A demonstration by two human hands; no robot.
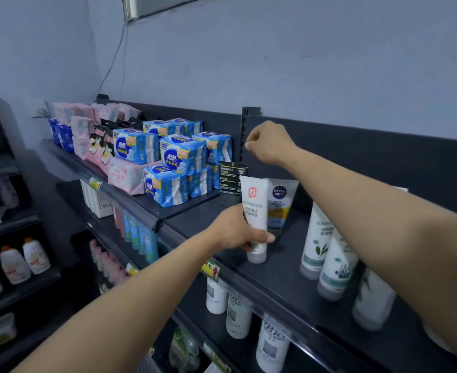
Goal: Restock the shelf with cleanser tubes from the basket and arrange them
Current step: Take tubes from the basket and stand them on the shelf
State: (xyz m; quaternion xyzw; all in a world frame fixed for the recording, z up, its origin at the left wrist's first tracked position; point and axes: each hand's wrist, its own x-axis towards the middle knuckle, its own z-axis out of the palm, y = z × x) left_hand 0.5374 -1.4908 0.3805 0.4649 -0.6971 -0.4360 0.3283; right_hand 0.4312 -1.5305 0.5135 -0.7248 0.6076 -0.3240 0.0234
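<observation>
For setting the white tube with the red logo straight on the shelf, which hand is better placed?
Probably the left. The left hand grips the white tube, which stands on the shelf. The right hand is curled higher up, apart from it, holding nothing.

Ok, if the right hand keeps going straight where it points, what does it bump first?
Probably the black slotted post at the shelf's back: the right hand, fingers curled, points at it from close by. Depth is unclear, so it might reach the dark back panel instead.
</observation>
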